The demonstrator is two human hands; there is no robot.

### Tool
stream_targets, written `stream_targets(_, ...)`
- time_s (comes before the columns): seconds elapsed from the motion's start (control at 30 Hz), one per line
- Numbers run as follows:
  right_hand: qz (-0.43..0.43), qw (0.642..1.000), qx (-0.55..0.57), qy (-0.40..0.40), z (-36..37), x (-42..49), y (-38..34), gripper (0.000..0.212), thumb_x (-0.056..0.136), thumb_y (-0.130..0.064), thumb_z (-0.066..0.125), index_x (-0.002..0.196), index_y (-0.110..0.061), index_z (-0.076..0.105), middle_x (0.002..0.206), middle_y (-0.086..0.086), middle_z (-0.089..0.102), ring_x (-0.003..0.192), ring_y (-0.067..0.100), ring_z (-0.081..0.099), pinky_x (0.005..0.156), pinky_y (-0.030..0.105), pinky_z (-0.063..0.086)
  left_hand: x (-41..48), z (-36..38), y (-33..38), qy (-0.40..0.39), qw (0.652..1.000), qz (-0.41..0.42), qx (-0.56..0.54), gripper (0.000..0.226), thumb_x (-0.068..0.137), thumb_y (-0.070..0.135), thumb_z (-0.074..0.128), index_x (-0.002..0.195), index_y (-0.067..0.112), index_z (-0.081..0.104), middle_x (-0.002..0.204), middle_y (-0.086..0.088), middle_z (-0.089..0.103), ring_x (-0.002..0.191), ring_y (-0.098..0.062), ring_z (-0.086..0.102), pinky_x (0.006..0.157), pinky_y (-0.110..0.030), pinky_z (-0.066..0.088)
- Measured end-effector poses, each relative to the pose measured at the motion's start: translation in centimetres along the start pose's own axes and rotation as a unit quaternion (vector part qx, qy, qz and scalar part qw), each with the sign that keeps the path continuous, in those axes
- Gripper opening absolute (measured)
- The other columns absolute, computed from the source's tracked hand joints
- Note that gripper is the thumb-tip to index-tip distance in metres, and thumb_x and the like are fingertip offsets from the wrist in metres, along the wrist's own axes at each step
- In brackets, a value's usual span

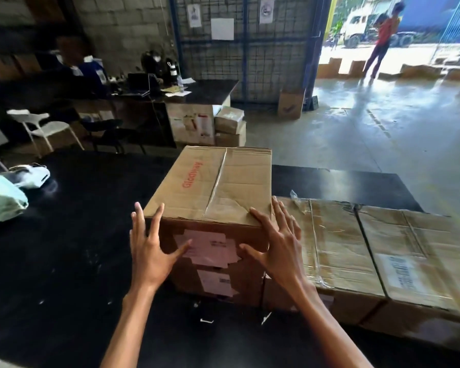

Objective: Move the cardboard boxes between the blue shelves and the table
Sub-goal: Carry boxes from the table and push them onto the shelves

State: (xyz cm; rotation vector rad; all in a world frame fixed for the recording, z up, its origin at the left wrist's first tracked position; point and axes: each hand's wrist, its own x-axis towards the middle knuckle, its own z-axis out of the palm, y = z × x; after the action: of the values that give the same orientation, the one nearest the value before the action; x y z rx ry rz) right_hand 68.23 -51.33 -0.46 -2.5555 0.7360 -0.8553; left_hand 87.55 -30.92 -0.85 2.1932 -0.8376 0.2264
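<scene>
A tall cardboard box with red lettering on top and white labels on its near face stands on the black table. My left hand is spread at the box's near left corner, fingers apart, thumb against the front face. My right hand is spread at the near right corner, thumb on the front face and one finger on the top edge. Neither hand grips the box. Two lower, taped cardboard boxes lie side by side right of it, touching it. No blue shelves are in view.
A pale green bag and a white object lie at the table's left edge. Beyond stand a white chair, a cluttered desk with boxes stacked beside it, a wire partition, and a person in the bright doorway.
</scene>
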Motion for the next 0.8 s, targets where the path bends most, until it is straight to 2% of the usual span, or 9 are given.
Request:
stream_targets(0.07, -0.001, 1.0, 0.014, 0.017, -0.2, 0.5, 1.1, 0.078, 0.076, -0.062, 0.081, 0.145, -0.036, 0.057, 0.168, 0.014, 0.028, 0.155, 0.032, 0.028, 0.122, 0.059, 0.026, 0.3, 0.2, 0.1, 0.012, 0.999, -0.005, -0.03, 0.1, 0.07, 0.069, 0.07, 0.156, 0.028, 0.039, 0.172, -0.004, 0.002, 0.157, -0.03, 0.014, 0.117, -0.061, 0.035)
stream_targets(0.17, -0.001, 0.999, 0.041, 0.023, -0.6, 0.8, 3.3, 0.08, 0.073, -0.07, 0.077, 0.145, -0.042, 0.055, 0.169, 0.007, 0.028, 0.155, 0.025, 0.029, 0.122, 0.053, 0.03, 0.0, 0.4, 0.5, 0.04, 0.998, 0.019, -0.039, 0.09, 0.07, 0.058, 0.073, 0.151, 0.029, 0.047, 0.165, -0.004, 0.023, 0.151, -0.028, 0.03, 0.113, -0.058, 0.043)
stream_targets(0.3, 0.011, 0.988, 0.156, 0.017, -0.1, 0.8, 6.5, 0.096, 0.073, -0.065, 0.081, 0.156, -0.037, 0.04, 0.167, -0.008, 0.032, 0.152, 0.019, 0.037, 0.116, 0.052, 0.043, -0.3, 0.9, 0.4, 0.068, 0.992, 0.033, -0.099, 0.1, 0.07, 0.052, 0.083, 0.156, 0.037, 0.035, 0.152, 0.006, 0.04, 0.14, -0.01, 0.044, 0.109, -0.029, 0.042)
stream_targets(0.37, 0.042, 0.973, 0.226, 0.008, 0.8, 0.5, 7.6, 0.107, 0.072, -0.061, 0.085, 0.16, -0.033, 0.032, 0.163, -0.017, 0.038, 0.146, 0.017, 0.047, 0.113, 0.05, 0.048, 0.1, 1.4, -0.1, 0.054, 0.985, -0.008, -0.162, 0.112, 0.065, 0.049, 0.089, 0.158, 0.045, 0.026, 0.153, 0.013, 0.043, 0.139, -0.005, 0.045, 0.107, -0.025, 0.04)
stream_targets(0.43, 0.085, 0.958, 0.272, -0.023, 1.7, 0.0, 7.6, 0.113, 0.069, -0.067, 0.085, 0.161, -0.035, 0.028, 0.157, -0.014, 0.048, 0.14, 0.014, 0.053, 0.112, 0.042, 0.049, 0.5, 2.1, -0.9, 0.017, 0.967, -0.07, -0.244, 0.118, 0.06, 0.045, 0.094, 0.155, 0.051, 0.025, 0.147, 0.019, 0.049, 0.135, -0.002, 0.05, 0.105, -0.027, 0.044)
stream_targets(0.57, 0.135, 0.936, 0.319, -0.055, 3.7, -0.9, 6.6, 0.125, 0.061, -0.068, 0.09, 0.16, -0.03, 0.025, 0.149, -0.006, 0.058, 0.133, 0.01, 0.059, 0.107, 0.031, 0.051, 1.1, 3.5, -2.1, -0.035, 0.923, -0.16, -0.348, 0.091, 0.048, 0.049, 0.097, 0.129, 0.037, 0.058, 0.115, 0.014, 0.074, 0.111, -0.004, 0.068, 0.085, -0.022, 0.057)
stream_targets(0.63, 0.14, 0.936, 0.32, -0.035, 4.3, -1.1, 6.1, 0.128, 0.056, -0.074, 0.088, 0.158, -0.022, 0.031, 0.146, -0.003, 0.06, 0.131, 0.012, 0.061, 0.105, 0.034, 0.052, 1.0, 3.8, -2.2, -0.032, 0.918, -0.162, -0.36, 0.078, 0.047, 0.046, 0.098, 0.117, 0.034, 0.063, 0.108, 0.018, 0.076, 0.105, -0.006, 0.072, 0.074, -0.015, 0.057)
stream_targets(0.73, 0.132, 0.936, 0.327, 0.013, 4.1, -0.9, 5.2, 0.131, 0.054, -0.072, 0.091, 0.159, -0.021, 0.031, 0.146, -0.005, 0.06, 0.131, 0.008, 0.06, 0.106, 0.038, 0.053, 1.0, 3.2, -1.2, -0.005, 0.918, -0.146, -0.368, 0.078, 0.049, 0.047, 0.098, 0.118, 0.041, 0.062, 0.109, 0.023, 0.074, 0.104, -0.001, 0.071, 0.074, -0.014, 0.057)
stream_targets(0.8, 0.113, 0.936, 0.328, 0.061, 3.3, -0.2, 4.1, 0.135, 0.057, -0.061, 0.094, 0.164, -0.026, 0.019, 0.148, -0.027, 0.053, 0.129, -0.009, 0.055, 0.101, 0.018, 0.052, 1.2, 2.2, 0.2, 0.027, 0.927, -0.118, -0.355, 0.086, 0.049, 0.053, 0.094, 0.126, 0.045, 0.057, 0.115, 0.024, 0.071, 0.107, 0.001, 0.069, 0.078, -0.015, 0.059)
